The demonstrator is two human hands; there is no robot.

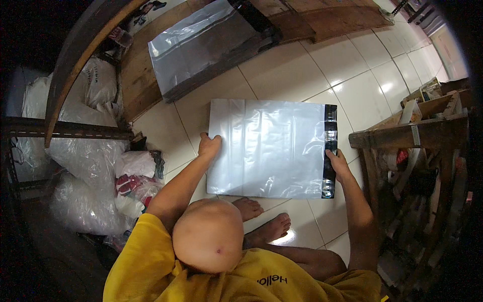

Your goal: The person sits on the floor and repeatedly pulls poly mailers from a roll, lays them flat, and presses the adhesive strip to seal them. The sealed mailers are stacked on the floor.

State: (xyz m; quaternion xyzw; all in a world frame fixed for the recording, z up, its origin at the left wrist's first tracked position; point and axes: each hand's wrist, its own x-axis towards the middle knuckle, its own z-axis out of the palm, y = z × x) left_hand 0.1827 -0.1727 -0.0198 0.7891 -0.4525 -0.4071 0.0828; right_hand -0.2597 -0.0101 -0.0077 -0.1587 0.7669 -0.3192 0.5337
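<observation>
A pale grey plastic mailing bag (pixel 266 146) with a black strip along its right end is spread flat between my hands, above the tiled floor. I cannot tell whether it is one bag or a thin stack. On its left edge my left hand (pixel 209 145) is closed, with the thumb on top. My right hand (pixel 338 164) grips the black-strip end, its thumb over the strip and the other fingers hidden beneath. Farther off lies a thick stack of similar grey bags (pixel 201 53), with black at its far right end.
Brown wooden boards (pixel 307 20) lie along the far side. At left are clear plastic sacks (pixel 85 156) and a metal shelf rail (pixel 70 130). A wooden rack (pixel 412 132) stands at right. My bare feet (pixel 274 227) rest on white tiles (pixel 282 68).
</observation>
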